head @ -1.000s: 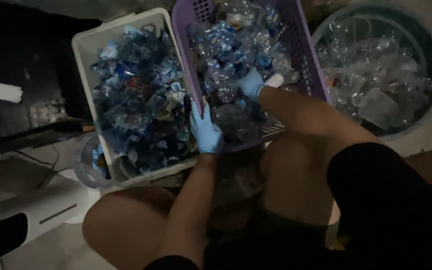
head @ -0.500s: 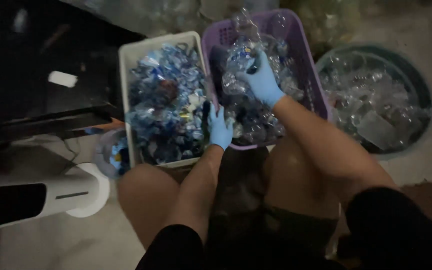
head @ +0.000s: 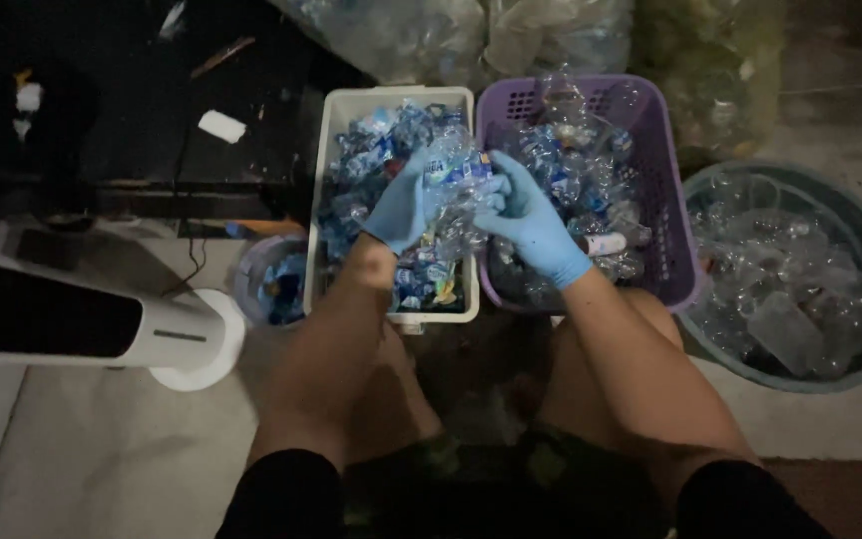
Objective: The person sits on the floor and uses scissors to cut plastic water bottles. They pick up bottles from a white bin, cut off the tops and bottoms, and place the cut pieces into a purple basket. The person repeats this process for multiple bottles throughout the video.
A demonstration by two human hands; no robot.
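Note:
Both my hands wear blue gloves and hold one crushed clear plastic bottle (head: pixel 458 185) with a blue label between them. My left hand (head: pixel 400 203) grips its left side above the white rectangular basket (head: pixel 329 140), which is full of torn blue labels. My right hand (head: pixel 527 218) grips its right side over the edge of the purple basket (head: pixel 658 150), which holds several crushed clear bottles that still bear labels. My bare knees show below the baskets.
A round teal basket (head: pixel 720 190) at the right holds clear bottles without labels. A small round tub (head: pixel 249 284) sits left of the white basket. A white fan base (head: pixel 187 344) stands at the left. Clear bags of bottles (head: pixel 421 35) lie behind the baskets.
My right hand has come out of the purple basket with a bottle, and my left hand has risen from the basket's front to meet it. The camera has tilted and pulled back.

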